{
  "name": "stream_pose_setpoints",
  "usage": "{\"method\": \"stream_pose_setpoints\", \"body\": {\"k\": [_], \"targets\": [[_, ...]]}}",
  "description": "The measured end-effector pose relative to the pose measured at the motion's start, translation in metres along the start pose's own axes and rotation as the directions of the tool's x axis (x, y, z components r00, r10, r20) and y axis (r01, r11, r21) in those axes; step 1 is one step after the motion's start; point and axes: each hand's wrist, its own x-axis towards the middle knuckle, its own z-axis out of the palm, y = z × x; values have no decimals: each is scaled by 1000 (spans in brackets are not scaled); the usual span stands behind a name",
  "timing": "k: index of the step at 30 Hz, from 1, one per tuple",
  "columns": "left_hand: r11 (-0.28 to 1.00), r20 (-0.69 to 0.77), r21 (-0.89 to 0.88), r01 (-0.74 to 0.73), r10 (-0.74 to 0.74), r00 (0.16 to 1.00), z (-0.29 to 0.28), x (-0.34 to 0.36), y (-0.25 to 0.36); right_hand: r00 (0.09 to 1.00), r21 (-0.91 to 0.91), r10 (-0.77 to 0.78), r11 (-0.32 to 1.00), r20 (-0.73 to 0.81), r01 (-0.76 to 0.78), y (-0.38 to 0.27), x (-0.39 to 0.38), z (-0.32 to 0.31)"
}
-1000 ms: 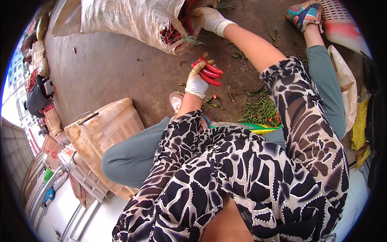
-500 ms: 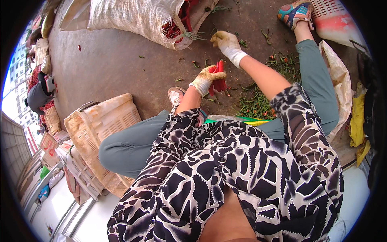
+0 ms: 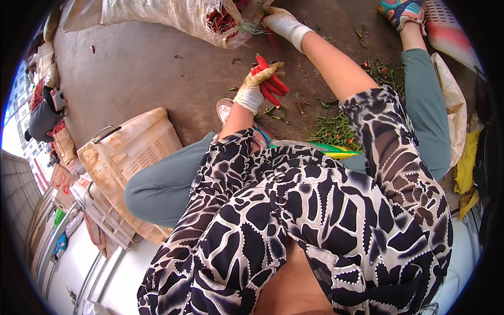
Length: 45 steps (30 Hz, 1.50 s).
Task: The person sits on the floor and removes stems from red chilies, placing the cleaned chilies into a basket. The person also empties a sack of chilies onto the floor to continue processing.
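head view, upper centre: gloved left hand [image 3: 255, 86] bunches long red chilli peppers [image 3: 270, 84] in a tight grip; gloved right hand [image 3: 278, 21] reaches into the woven white sack [image 3: 173, 16], grip hidden, cannot tell.

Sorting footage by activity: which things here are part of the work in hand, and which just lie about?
In use: left hand holding red chillies; right hand at the open sack; green stems pile.
Lying about: plastic crate; yellow bag.

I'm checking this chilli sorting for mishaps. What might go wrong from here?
The left hand grips several red chillies loosely fanned, so one may slip to the dirty floor. The right hand reaches far to the open sack, which may spill more chillies.
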Motion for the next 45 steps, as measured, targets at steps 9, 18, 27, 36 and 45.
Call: {"method": "stream_pose_setpoints", "body": {"k": [9, 18, 27, 36, 45], "targets": [[950, 188, -267, 160, -112, 976, 53, -18, -20, 946, 387, -7, 913, 324, -126, 3, -146, -88], [863, 126, 505, 3, -77, 989, 99, -62, 21, 780, -622, 397, 783, 484, -12, 51, -168, -149], [579, 106, 805, -130, 75, 992, 129, -62, 27, 926, 214, -350, 924, 142, 316, -23, -227, -186], [-310, 331, 919, -242, 278, 902, 130, -54, 12, 913, -398, -213, 848, 349, 350, -23, -246, -164], [-463, 365, 839, -286, 88, 927, 119, -48, -1, 906, -518, -161, 775, 392, 362, -13, -266, -131]]}}
